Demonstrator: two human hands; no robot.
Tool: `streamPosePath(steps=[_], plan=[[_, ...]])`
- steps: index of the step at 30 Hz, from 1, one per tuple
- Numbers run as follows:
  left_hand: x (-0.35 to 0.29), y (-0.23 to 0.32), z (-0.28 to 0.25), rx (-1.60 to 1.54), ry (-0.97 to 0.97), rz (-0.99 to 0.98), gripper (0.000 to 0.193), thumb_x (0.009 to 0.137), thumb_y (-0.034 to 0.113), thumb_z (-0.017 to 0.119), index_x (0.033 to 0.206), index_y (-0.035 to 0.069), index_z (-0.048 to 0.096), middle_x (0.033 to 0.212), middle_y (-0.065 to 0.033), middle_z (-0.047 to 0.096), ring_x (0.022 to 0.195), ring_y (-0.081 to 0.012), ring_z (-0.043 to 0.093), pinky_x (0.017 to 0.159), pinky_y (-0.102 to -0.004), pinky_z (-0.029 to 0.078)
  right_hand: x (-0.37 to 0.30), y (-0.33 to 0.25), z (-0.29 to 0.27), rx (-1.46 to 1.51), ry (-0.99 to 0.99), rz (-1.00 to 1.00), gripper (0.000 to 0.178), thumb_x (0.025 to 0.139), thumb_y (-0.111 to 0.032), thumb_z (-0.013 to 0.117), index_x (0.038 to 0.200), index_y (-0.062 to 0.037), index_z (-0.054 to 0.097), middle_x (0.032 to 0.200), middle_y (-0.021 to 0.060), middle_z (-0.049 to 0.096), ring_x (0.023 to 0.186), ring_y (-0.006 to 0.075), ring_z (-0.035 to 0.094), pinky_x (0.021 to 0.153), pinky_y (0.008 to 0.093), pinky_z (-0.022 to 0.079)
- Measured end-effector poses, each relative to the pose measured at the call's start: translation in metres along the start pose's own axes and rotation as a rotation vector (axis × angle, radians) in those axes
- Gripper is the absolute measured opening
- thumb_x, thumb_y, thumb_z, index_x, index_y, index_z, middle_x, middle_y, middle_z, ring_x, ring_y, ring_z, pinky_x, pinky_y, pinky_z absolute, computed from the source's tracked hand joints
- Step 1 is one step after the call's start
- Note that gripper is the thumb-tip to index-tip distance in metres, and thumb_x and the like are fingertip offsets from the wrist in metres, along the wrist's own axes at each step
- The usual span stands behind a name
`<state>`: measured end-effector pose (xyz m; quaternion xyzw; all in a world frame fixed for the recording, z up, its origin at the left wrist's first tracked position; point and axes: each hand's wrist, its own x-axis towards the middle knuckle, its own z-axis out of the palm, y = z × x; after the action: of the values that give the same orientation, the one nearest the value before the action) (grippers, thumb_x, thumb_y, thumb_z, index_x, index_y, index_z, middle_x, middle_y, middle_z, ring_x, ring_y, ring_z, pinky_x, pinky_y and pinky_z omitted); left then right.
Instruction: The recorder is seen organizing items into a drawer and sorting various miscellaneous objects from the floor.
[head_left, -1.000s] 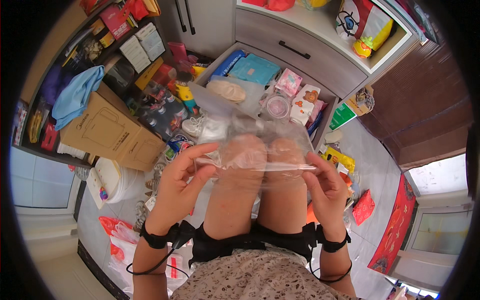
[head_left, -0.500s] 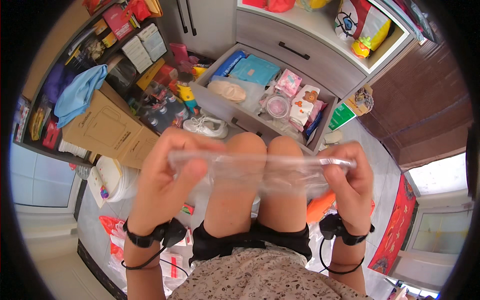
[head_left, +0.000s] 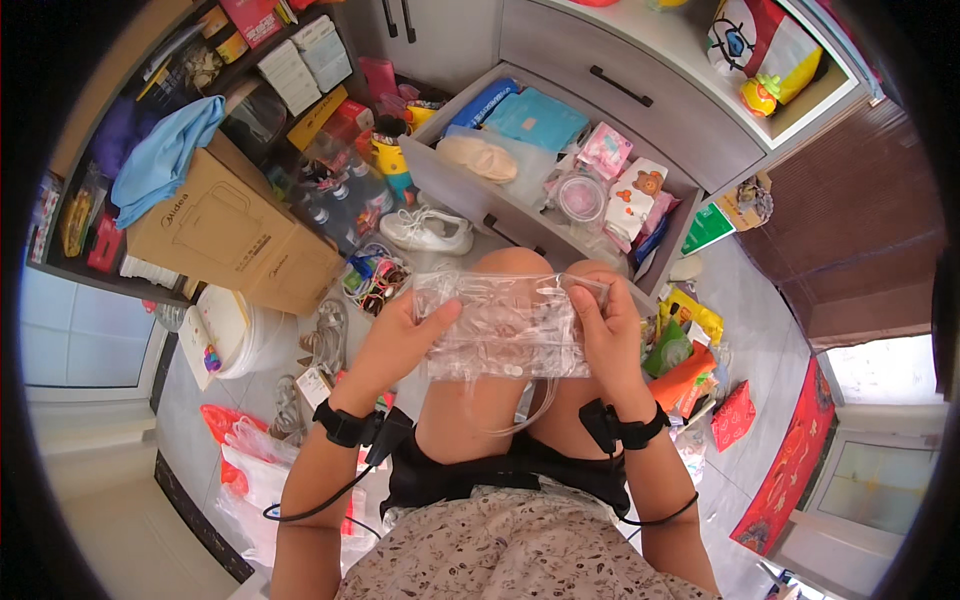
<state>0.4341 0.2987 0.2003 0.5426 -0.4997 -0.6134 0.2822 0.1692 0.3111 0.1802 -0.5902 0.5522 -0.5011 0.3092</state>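
Note:
I hold a clear plastic bag [head_left: 505, 325] flat over my knees with both hands. My left hand [head_left: 400, 335] grips its left edge, thumb on top. My right hand [head_left: 605, 330] grips its right edge near the top corner. The bag is see-through and crinkled, with a thin clear strip hanging below it. Beyond my knees an open grey drawer [head_left: 470, 190] holds a blue pouch [head_left: 535, 120], a beige pad [head_left: 478, 157], a round clear container [head_left: 581, 195] and several small packets.
A cardboard box [head_left: 225, 235] stands at left under a blue cloth [head_left: 160, 160]. A white shoe [head_left: 425, 230] and sandals lie on the floor. Bags and packets litter the floor right of my knees. A grey cabinet [head_left: 640, 90] sits behind the drawer.
My hands have moved closer together and the bag, stretched wide before, is now folded narrower. It sits lower, over my knees.

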Motion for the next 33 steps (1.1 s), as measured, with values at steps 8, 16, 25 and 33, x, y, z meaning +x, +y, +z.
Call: streamPosePath(steps=[8,16,25,33], plan=[[0.003,-0.010,0.004,-0.270,0.226,0.229,0.035,0.091,0.015,0.067,0.122,0.004,0.054,0.100,-0.0008,0.064,0.085,-0.0066,0.058,0.074,-0.0225,0.048,-0.002,-0.023,0.005,0.491,-0.163,0.431,0.024,0.096,-0.013,0.059,0.117,-0.0036,0.054,0.110,0.0033,0.063,0.097,0.0116,0.060,0.079,0.0254,0.050],[-0.005,-0.001,0.013,-0.213,0.144,0.259,0.059,0.082,0.010,0.074,0.131,0.002,0.041,0.116,-0.0071,0.060,0.102,-0.0123,0.058,0.091,-0.0280,0.046,-0.016,-0.017,-0.008,0.523,-0.228,0.524,0.029,0.095,-0.014,0.059,0.122,-0.0040,0.052,0.111,0.0037,0.064,0.092,0.0117,0.065,0.062,0.0245,0.057],[-0.018,0.012,0.012,-0.400,0.112,0.147,0.059,0.084,0.001,0.071,0.133,0.002,0.038,0.117,-0.0072,0.060,0.102,-0.0133,0.060,0.084,-0.0269,0.051,-0.016,-0.021,-0.014,0.641,-0.140,0.507,0.031,0.098,-0.016,0.055,0.125,-0.0028,0.050,0.105,0.0041,0.063,0.086,0.0106,0.063,0.069,0.0274,0.058],[-0.010,0.020,0.026,-0.464,0.409,0.235,0.051,0.089,0.008,0.067,0.132,0.007,0.040,0.112,-0.0073,0.063,0.091,-0.0126,0.065,0.065,-0.0226,0.055,-0.044,-0.043,-0.017,0.736,-0.535,0.414,0.052,0.095,-0.006,0.055,0.142,-0.0038,0.031,0.138,0.0146,0.046,0.119,0.0224,0.053,0.097,0.0351,0.046]])
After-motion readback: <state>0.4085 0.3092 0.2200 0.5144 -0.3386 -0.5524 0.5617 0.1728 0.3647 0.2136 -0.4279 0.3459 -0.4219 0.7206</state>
